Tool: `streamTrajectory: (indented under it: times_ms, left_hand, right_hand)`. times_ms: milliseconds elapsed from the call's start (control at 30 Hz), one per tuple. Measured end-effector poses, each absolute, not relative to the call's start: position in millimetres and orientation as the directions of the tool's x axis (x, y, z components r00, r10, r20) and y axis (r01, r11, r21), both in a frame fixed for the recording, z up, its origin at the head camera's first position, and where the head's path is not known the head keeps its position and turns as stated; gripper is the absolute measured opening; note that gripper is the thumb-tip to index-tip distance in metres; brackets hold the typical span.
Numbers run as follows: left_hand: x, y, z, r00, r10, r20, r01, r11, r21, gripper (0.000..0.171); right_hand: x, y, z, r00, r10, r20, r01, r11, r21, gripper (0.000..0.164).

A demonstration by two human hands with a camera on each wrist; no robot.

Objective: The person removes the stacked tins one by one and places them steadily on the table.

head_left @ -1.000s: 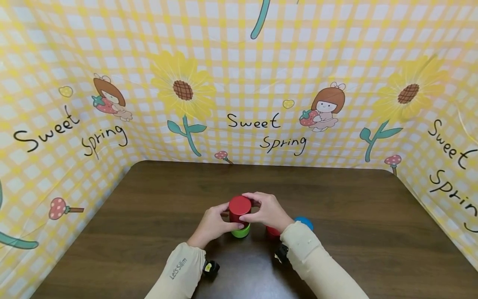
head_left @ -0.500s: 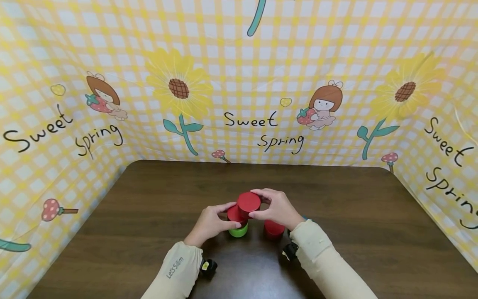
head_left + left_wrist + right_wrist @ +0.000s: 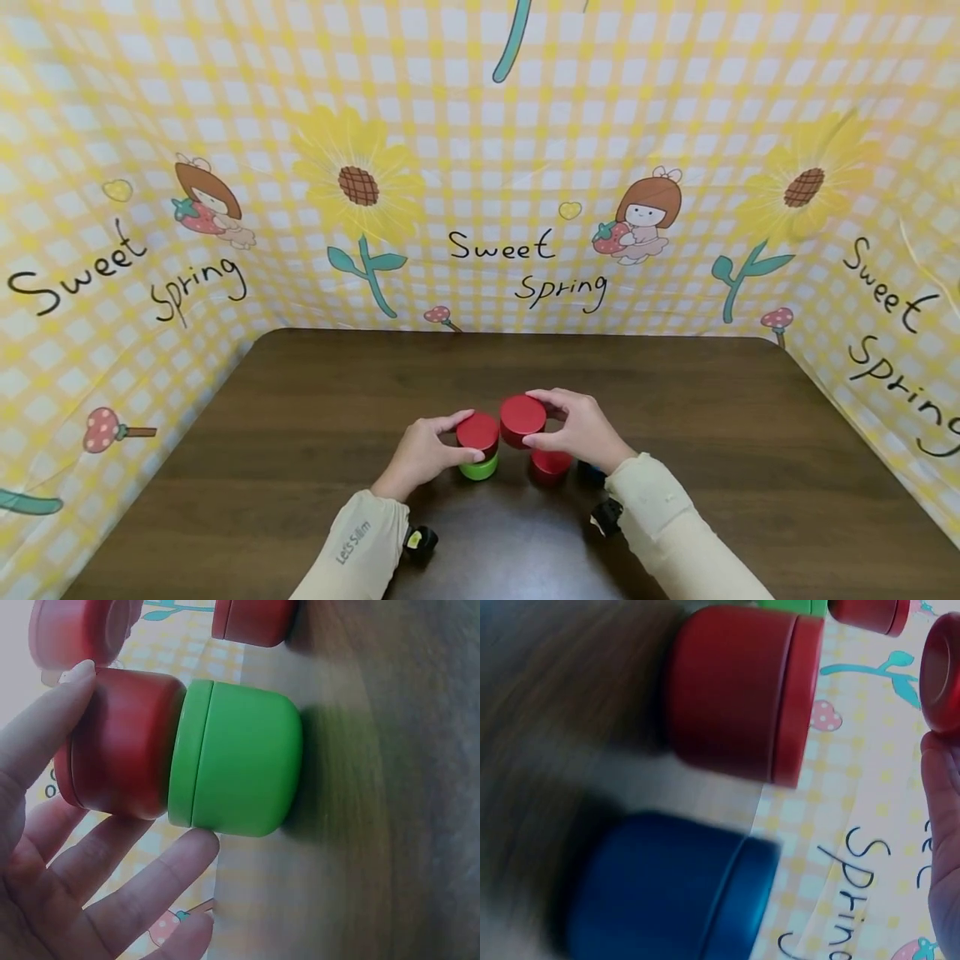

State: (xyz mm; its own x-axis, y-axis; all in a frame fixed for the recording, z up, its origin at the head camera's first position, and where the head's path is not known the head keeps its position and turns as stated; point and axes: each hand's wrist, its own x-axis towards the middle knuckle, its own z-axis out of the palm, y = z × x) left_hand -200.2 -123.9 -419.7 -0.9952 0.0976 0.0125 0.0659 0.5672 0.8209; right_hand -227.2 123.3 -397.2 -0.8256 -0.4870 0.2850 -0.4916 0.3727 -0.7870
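The right hand (image 3: 583,429) pinches a glossy, plastic-looking red cylindrical jar (image 3: 522,413), now moved clear to two o'clock of a matching red jar (image 3: 477,431), which the left hand (image 3: 422,450) curls round atop a rounded green jar (image 3: 244,757); only two remain piled. At green's three o'clock stands another red jar (image 3: 731,694) (beyond it, apparently, a half-hidden blue jar (image 3: 664,892)).

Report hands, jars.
Left hand grips round red lidded jar atop round green jar. Right hand holds second red jar aloft. Possible obstacles: third red jar, round blue jar.
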Motion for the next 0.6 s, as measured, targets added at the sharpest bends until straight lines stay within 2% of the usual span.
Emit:
streamTrajectory:
  times_ms: [600]
  left_hand:
    - [-196.3,-122.3,-415.9,-0.997,0.08,-0.012,0.033,0.539,0.841,0.063]
  right_hand:
    - [-209.5,194.4,-410.7,-0.901,-0.303,0.311,-0.425,0.463,-0.778,0.051]
